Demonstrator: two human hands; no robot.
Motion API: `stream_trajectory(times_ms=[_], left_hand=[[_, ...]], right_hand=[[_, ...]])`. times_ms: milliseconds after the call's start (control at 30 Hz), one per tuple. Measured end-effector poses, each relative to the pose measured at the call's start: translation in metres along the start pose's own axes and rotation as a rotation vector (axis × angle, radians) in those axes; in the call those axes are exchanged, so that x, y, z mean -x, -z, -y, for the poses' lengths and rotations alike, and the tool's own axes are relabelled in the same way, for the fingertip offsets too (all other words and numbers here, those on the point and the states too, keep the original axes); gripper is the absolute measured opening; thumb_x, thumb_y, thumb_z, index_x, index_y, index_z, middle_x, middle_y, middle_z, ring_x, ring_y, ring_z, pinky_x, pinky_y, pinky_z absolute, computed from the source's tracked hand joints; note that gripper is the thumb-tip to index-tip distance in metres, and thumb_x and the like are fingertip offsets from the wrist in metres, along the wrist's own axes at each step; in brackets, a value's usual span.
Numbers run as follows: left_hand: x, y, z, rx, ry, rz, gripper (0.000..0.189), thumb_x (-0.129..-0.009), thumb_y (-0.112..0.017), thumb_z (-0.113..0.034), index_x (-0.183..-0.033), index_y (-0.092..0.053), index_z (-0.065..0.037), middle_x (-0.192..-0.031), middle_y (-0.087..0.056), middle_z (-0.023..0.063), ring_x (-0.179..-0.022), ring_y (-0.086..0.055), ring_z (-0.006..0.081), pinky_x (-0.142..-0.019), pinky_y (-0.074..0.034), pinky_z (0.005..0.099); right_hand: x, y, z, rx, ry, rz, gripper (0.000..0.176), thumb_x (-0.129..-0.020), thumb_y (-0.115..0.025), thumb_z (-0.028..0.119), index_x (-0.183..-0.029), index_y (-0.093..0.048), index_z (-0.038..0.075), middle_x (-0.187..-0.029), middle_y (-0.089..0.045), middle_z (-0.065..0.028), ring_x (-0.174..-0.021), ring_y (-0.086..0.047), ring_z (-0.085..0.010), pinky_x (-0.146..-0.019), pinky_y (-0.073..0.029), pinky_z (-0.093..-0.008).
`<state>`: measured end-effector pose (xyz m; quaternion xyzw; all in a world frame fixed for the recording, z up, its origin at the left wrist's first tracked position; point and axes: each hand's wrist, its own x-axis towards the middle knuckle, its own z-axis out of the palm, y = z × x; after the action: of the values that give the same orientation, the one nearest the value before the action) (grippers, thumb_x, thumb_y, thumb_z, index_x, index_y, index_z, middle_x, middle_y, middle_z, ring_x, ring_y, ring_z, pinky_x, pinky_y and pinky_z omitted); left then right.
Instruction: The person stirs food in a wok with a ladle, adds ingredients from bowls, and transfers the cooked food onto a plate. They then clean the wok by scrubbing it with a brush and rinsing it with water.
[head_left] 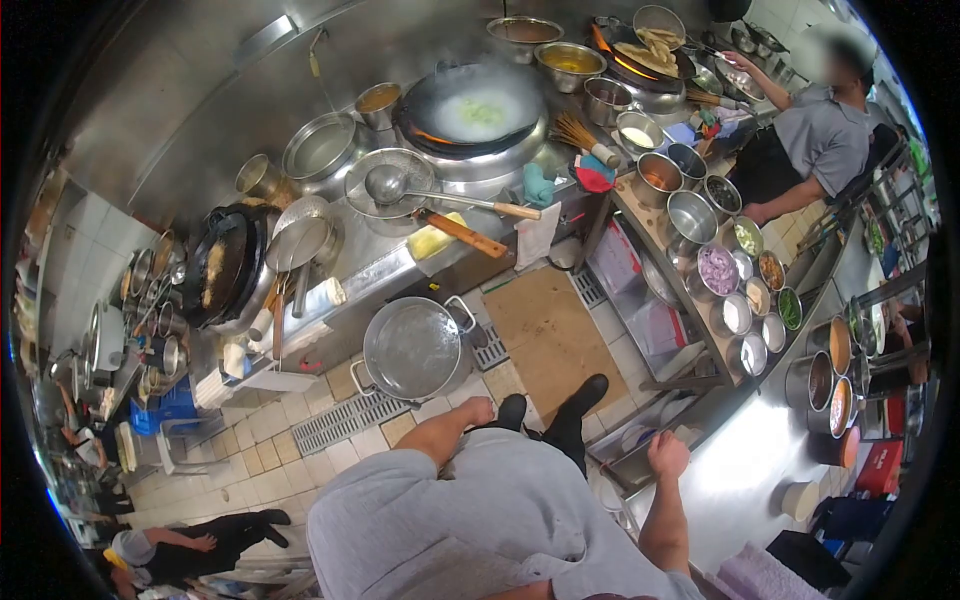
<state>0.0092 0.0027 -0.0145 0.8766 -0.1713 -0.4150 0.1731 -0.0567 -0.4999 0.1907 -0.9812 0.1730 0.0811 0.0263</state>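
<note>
My left hand point(477, 411) hangs beside my thigh with its fingers curled in. It is nearest to a large two-handled metal pot point(412, 345) of clear liquid on the floor, though I cannot see it touching. My right hand point(669, 455) is closed in a fist by the edge of the steel counter point(730, 440), with nothing visible in it. Ahead, a wok point(472, 105) steams with pale green pieces in cloudy liquid. A ladle point(388, 185) lies across a round strainer point(375, 170) in front of that wok.
Several bowls, one with sliced purple onion point(717, 268), crowd the wooden shelf at right. A cardboard sheet point(545, 335) and a drain grate point(350, 422) cover parts of the tiled floor. A co-worker point(825, 130) handles a strainer at far right; another person point(190, 545) is lower left.
</note>
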Motion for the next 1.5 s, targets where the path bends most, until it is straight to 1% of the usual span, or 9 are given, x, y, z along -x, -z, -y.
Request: stream_trajectory(times_ms=[167,267,367,567,867,1067,1167,1367,1500], left_hand=[[-0.009,-0.012,0.010,0.040,0.008,-0.037,0.040,-0.087,-0.054,-0.031,-0.092,-0.075,0.003,-0.106,-0.072,0.0267,-0.101,-0.069,0.0430,-0.090,-0.055,0.0508],[-0.004,-0.004,0.003,0.013,0.000,-0.023,0.040,-0.087,-0.054,-0.030,-0.095,-0.074,0.004,-0.107,-0.071,0.0276,-0.102,-0.068,0.0431,-0.091,-0.055,0.0503],[0.000,-0.001,0.000,-0.007,-0.056,-0.039,0.040,-0.087,-0.054,-0.030,-0.095,-0.074,0.004,-0.106,-0.071,0.0275,-0.101,-0.068,0.0437,-0.091,-0.055,0.0497],[0.002,-0.005,-0.003,0.055,0.008,-0.064,0.041,-0.088,-0.052,-0.032,-0.089,-0.075,0.003,-0.104,-0.072,0.0260,-0.099,-0.069,0.0437,-0.089,-0.055,0.0500],[0.003,-0.002,-0.003,-0.017,-0.064,-0.001,0.041,-0.088,-0.053,-0.031,-0.091,-0.075,0.003,-0.107,-0.071,0.0265,-0.101,-0.068,0.0426,-0.090,-0.054,0.0495],[-0.004,-0.010,0.003,-0.012,-0.029,-0.017,0.041,-0.087,-0.054,-0.031,-0.098,-0.074,0.004,-0.111,-0.070,0.0281,-0.104,-0.068,0.0429,-0.093,-0.054,0.0500],[-0.010,-0.017,0.005,0.034,0.071,-0.024,0.041,-0.088,-0.055,-0.030,-0.100,-0.074,0.004,-0.111,-0.071,0.0289,-0.106,-0.069,0.0430,-0.093,-0.054,0.0498],[0.009,0.016,-0.007,0.087,0.170,0.011,0.044,-0.088,-0.059,-0.036,-0.102,-0.075,0.002,-0.112,-0.071,0.0274,-0.106,-0.069,0.0423,-0.093,-0.055,0.0491],[0.016,0.029,-0.017,0.075,0.156,0.101,0.049,-0.089,-0.060,-0.042,-0.100,-0.075,0.003,-0.111,-0.072,0.0272,-0.106,-0.069,0.0420,-0.093,-0.055,0.0481]], right_hand=[[0.004,0.006,0.004,-0.010,0.027,-0.052,0.029,-0.092,-0.064,0.034,-0.077,-0.068,0.009,-0.074,-0.071,-0.0174,-0.070,-0.071,-0.0400,-0.065,-0.056,-0.0517],[0.005,0.012,0.007,-0.025,0.015,-0.024,0.036,-0.095,-0.061,0.038,-0.078,-0.068,0.007,-0.075,-0.071,-0.0206,-0.072,-0.071,-0.0422,-0.067,-0.056,-0.0536],[0.004,0.011,0.006,-0.034,0.005,-0.017,0.036,-0.095,-0.061,0.037,-0.078,-0.068,0.007,-0.075,-0.071,-0.0208,-0.071,-0.071,-0.0424,-0.067,-0.056,-0.0536],[0.003,0.007,0.003,-0.017,0.034,-0.019,0.036,-0.095,-0.061,0.037,-0.078,-0.067,0.006,-0.076,-0.071,-0.0212,-0.072,-0.071,-0.0422,-0.067,-0.057,-0.0533],[0.002,0.005,0.002,0.010,0.015,0.002,0.036,-0.096,-0.059,0.037,-0.079,-0.067,0.007,-0.077,-0.071,-0.0205,-0.073,-0.071,-0.0419,-0.067,-0.057,-0.0531],[0.004,0.007,0.004,0.015,0.024,-0.015,0.036,-0.097,-0.058,0.037,-0.079,-0.066,0.007,-0.077,-0.071,-0.0204,-0.073,-0.071,-0.0419,-0.068,-0.057,-0.0532],[0.004,0.004,0.002,0.010,0.038,-0.021,0.035,-0.096,-0.059,0.036,-0.079,-0.067,0.007,-0.076,-0.071,-0.0210,-0.073,-0.071,-0.0420,-0.068,-0.057,-0.0530],[0.003,0.009,0.006,-0.004,0.011,0.005,0.034,-0.095,-0.060,0.036,-0.078,-0.066,0.006,-0.075,-0.070,-0.0215,-0.072,-0.071,-0.0424,-0.068,-0.056,-0.0531],[0.001,0.002,0.002,-0.009,0.006,-0.014,0.033,-0.094,-0.062,0.035,-0.077,-0.066,0.007,-0.075,-0.070,-0.0210,-0.073,-0.070,-0.0422,-0.067,-0.056,-0.0532]])
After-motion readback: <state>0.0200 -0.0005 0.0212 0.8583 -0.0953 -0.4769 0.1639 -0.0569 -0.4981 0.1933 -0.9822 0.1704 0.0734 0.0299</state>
